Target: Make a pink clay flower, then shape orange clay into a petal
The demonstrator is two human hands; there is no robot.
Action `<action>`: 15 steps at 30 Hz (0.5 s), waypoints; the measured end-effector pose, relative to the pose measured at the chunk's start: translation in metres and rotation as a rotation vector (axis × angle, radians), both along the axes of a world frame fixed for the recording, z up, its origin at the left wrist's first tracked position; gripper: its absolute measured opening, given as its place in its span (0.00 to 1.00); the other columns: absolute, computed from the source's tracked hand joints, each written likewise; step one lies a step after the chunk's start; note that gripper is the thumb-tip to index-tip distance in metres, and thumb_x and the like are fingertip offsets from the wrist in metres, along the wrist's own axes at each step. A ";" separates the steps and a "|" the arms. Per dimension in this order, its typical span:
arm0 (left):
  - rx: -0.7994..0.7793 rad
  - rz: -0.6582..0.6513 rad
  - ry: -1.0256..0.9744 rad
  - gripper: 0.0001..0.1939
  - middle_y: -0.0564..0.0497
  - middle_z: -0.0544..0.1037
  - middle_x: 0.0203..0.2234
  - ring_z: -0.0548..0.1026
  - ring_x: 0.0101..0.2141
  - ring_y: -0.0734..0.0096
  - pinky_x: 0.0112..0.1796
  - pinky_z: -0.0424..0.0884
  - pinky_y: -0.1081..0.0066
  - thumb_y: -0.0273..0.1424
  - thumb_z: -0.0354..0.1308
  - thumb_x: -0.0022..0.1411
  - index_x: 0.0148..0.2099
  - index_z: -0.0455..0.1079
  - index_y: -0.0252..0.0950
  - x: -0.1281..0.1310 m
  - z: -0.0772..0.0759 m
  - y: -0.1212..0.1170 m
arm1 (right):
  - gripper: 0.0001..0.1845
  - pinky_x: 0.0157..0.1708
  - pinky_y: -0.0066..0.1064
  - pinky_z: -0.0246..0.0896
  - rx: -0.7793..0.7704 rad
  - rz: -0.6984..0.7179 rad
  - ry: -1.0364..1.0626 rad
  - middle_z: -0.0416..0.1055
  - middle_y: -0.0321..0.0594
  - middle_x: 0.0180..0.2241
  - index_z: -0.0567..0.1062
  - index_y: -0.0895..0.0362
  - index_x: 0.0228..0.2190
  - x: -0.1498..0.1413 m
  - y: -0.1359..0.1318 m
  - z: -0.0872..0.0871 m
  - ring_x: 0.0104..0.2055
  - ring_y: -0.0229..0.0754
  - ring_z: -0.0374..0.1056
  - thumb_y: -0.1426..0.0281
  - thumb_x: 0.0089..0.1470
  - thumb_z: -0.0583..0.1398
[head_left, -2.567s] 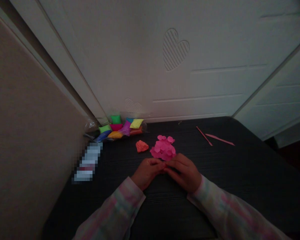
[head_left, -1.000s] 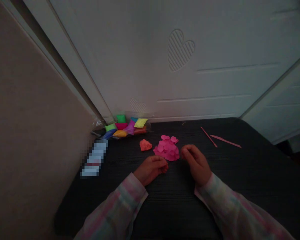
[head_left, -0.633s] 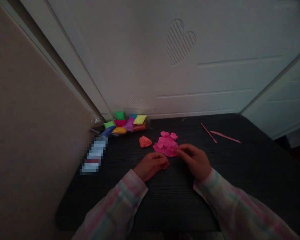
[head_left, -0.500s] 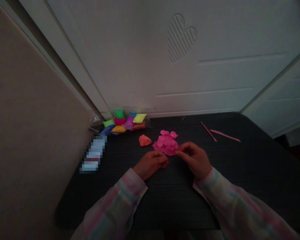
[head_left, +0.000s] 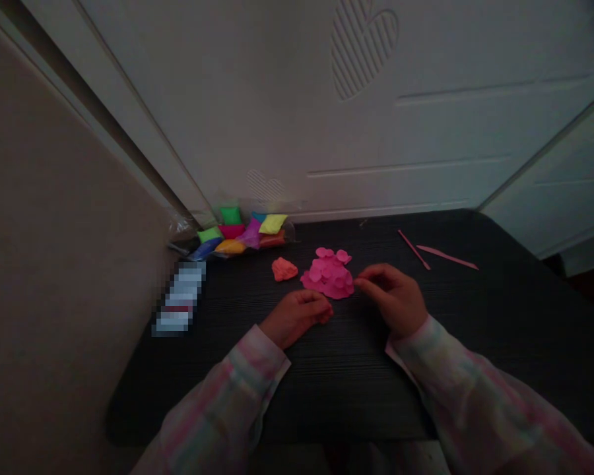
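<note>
A heap of flat pink clay discs (head_left: 327, 276) lies on the dark table (head_left: 475, 343). My left hand (head_left: 297, 315) rests on the table just in front of the heap, fingers curled around a small bit of pink clay. Right of the heap is my right hand (head_left: 393, 297), its fingertips pinched together at the heap's right edge; what they pinch is too small to make out. An orange clay lump (head_left: 284, 269) sits to the left of the heap.
A clear bag of coloured clay packets (head_left: 237, 236) lies at the back left by the wall. Two thin pink modelling tools (head_left: 428, 253) lie at the back right. A blurred-out flat item (head_left: 178, 303) lies near the table's left edge. White panelled doors rise behind.
My hands were together in front of the heap; the right one has moved off to the heap's right edge. The left has stayed put. The camera has tilted down a little.
</note>
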State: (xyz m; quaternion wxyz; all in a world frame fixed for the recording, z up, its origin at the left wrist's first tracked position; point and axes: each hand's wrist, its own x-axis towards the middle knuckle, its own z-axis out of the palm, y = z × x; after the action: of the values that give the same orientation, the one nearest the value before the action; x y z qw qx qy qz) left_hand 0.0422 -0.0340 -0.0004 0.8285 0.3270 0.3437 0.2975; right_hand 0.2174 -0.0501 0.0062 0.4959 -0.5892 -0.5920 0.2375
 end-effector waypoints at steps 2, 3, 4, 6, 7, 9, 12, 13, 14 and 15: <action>0.001 0.001 -0.001 0.07 0.52 0.70 0.18 0.66 0.21 0.79 0.27 0.57 0.73 0.28 0.61 0.40 0.23 0.66 0.29 0.000 0.000 0.000 | 0.08 0.24 0.28 0.59 0.002 -0.005 -0.002 0.69 0.35 0.21 0.71 0.56 0.21 0.002 0.002 0.000 0.24 0.37 0.63 0.64 0.40 0.59; 0.002 0.001 -0.001 0.07 0.52 0.70 0.18 0.66 0.21 0.79 0.27 0.57 0.74 0.27 0.60 0.40 0.23 0.66 0.29 0.000 0.000 0.000 | 0.07 0.24 0.29 0.59 0.002 -0.003 -0.002 0.70 0.35 0.21 0.72 0.56 0.22 0.003 0.003 0.000 0.24 0.37 0.64 0.65 0.40 0.59; 0.003 0.001 -0.001 0.06 0.52 0.70 0.18 0.66 0.21 0.79 0.26 0.57 0.74 0.27 0.60 0.41 0.23 0.66 0.29 0.000 0.000 0.000 | 0.07 0.25 0.29 0.60 0.003 -0.004 0.000 0.70 0.35 0.22 0.72 0.56 0.22 0.004 0.004 0.000 0.25 0.37 0.64 0.65 0.41 0.58; 0.005 0.001 -0.005 0.05 0.52 0.70 0.18 0.66 0.21 0.79 0.26 0.57 0.74 0.26 0.60 0.41 0.23 0.66 0.29 0.000 0.000 0.000 | 0.07 0.26 0.29 0.60 0.006 -0.007 0.009 0.71 0.35 0.23 0.72 0.56 0.23 0.005 0.006 0.000 0.26 0.37 0.65 0.66 0.42 0.58; 0.008 0.001 -0.008 0.05 0.52 0.70 0.18 0.66 0.21 0.79 0.26 0.57 0.74 0.26 0.60 0.42 0.23 0.67 0.29 0.000 -0.001 0.000 | 0.06 0.27 0.29 0.61 0.012 -0.009 0.016 0.71 0.35 0.24 0.72 0.55 0.24 0.005 0.006 0.000 0.26 0.37 0.65 0.66 0.41 0.58; 0.016 -0.001 -0.016 0.05 0.52 0.71 0.18 0.66 0.21 0.79 0.26 0.57 0.74 0.26 0.59 0.42 0.23 0.67 0.29 0.000 -0.001 0.000 | 0.06 0.28 0.30 0.61 0.019 -0.007 0.029 0.71 0.35 0.25 0.72 0.55 0.25 0.005 0.006 -0.001 0.27 0.37 0.66 0.66 0.41 0.58; 0.022 -0.002 -0.025 0.04 0.52 0.71 0.18 0.66 0.21 0.79 0.26 0.57 0.74 0.26 0.59 0.42 0.23 0.67 0.29 0.000 -0.002 0.000 | 0.07 0.29 0.30 0.62 0.007 0.009 0.037 0.72 0.35 0.26 0.72 0.55 0.25 0.004 0.006 -0.002 0.28 0.38 0.66 0.66 0.41 0.59; 0.021 -0.002 -0.024 0.04 0.52 0.71 0.18 0.66 0.21 0.79 0.26 0.57 0.74 0.26 0.59 0.42 0.23 0.67 0.29 0.000 -0.001 0.000 | 0.07 0.29 0.31 0.62 0.000 0.014 0.039 0.72 0.35 0.26 0.72 0.55 0.26 0.004 0.006 -0.002 0.29 0.38 0.66 0.66 0.41 0.58; 0.020 -0.002 -0.023 0.05 0.52 0.71 0.18 0.66 0.21 0.79 0.26 0.57 0.74 0.26 0.59 0.42 0.23 0.67 0.29 0.000 -0.001 0.000 | 0.06 0.29 0.31 0.62 -0.003 0.018 0.039 0.72 0.35 0.26 0.72 0.55 0.26 0.004 0.005 -0.002 0.29 0.38 0.66 0.67 0.41 0.58; 0.018 -0.001 -0.021 0.05 0.52 0.71 0.18 0.66 0.21 0.79 0.26 0.57 0.74 0.26 0.59 0.42 0.23 0.67 0.29 0.000 -0.001 0.000 | 0.06 0.30 0.30 0.62 -0.002 0.022 0.039 0.72 0.35 0.26 0.72 0.55 0.26 0.004 0.005 -0.002 0.29 0.38 0.66 0.67 0.41 0.58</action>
State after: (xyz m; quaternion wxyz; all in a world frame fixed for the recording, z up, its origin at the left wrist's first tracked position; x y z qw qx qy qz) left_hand 0.0422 -0.0340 -0.0017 0.8293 0.3312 0.3321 0.3038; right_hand 0.2212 -0.0450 0.0043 0.5040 -0.5785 -0.5885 0.2548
